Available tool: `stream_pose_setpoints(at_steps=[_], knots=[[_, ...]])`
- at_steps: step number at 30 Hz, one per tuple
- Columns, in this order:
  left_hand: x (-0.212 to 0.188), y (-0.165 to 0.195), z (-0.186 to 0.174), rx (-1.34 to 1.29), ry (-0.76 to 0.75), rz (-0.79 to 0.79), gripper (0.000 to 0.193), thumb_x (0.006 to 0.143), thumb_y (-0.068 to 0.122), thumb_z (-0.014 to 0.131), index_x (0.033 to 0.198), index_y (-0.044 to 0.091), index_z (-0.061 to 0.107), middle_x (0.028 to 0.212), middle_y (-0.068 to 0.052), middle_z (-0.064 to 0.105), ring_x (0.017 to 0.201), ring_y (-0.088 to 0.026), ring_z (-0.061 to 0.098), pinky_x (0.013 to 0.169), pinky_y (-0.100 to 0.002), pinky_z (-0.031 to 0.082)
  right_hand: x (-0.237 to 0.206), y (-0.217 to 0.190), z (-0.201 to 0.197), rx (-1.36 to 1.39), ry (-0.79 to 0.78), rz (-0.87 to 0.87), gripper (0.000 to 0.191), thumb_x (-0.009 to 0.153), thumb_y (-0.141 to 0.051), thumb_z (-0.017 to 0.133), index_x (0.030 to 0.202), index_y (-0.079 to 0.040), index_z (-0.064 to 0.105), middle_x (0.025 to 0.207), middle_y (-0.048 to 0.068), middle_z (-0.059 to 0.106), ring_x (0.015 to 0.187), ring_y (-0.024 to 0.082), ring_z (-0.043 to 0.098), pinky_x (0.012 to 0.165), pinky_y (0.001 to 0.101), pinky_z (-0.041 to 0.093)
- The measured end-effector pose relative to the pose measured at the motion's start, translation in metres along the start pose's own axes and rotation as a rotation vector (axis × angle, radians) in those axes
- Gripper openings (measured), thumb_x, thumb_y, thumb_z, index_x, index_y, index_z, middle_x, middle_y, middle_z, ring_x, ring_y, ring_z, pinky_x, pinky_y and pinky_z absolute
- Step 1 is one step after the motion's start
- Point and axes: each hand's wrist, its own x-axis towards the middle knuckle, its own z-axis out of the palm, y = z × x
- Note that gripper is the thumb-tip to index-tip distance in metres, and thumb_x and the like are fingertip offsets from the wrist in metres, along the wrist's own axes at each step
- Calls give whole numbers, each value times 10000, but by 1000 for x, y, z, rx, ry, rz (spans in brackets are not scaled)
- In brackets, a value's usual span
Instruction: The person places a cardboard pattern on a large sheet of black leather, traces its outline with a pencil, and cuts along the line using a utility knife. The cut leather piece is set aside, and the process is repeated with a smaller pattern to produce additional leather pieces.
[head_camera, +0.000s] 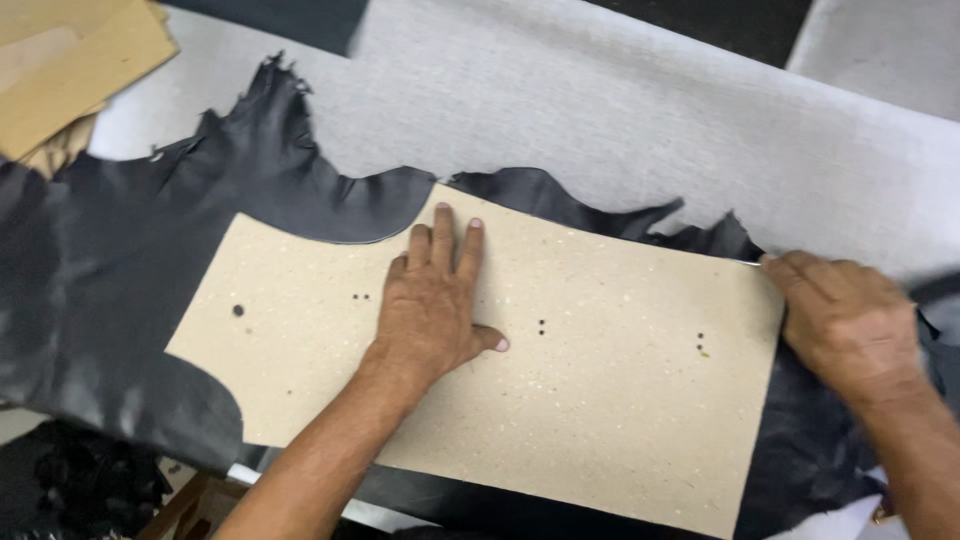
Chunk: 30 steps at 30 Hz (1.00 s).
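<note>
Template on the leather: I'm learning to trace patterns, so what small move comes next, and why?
Probably run the right hand along the template edge at its top right corner, while the left hand lies flat pressing it on the leather.

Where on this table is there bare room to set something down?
The widest free patch is the grey table cover beyond the ragged top edge of the black leather. It is crowded nearer: the left hand presses flat on the cardboard pattern, the right hand is at its right edge, and brown card sheets fill the far left corner.
</note>
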Motion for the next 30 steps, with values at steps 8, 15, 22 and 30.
stream_pose_setpoints(at_steps=[8,15,22,30], knots=[[-7,50,-13,319,-5,49,1086,832,449,730,1590,-61,143,1600,-373,178,1404,-451,368,1090,-441,443,-48,4,-39,99,101,333,147,964,-43,740,1102,6,726,1004,114,727,809,204,721,729,307,586],[-18,218,-14,-181,-30,540,1204,753,635,749,1610,31,156,1640,-324,97,1462,-521,205,1107,-686,342,-35,-31,-3,845,25,1102,213,918,-114,725,1083,20,739,810,118,731,668,159,711,544,309,544],[-26,248,19,101,36,459,1386,701,821,694,1605,-11,52,1607,-402,9,1422,-640,90,1035,-805,277,-56,-39,5,517,91,892,156,875,-100,735,970,23,736,870,201,732,793,358,726,736,437,567],[-27,257,32,103,76,447,1395,685,860,689,1596,-19,102,1574,-447,7,1416,-686,80,1009,-832,298,-200,-212,-84,554,-53,1290,157,895,-117,737,963,19,699,850,207,689,697,362,685,641,453,523]])
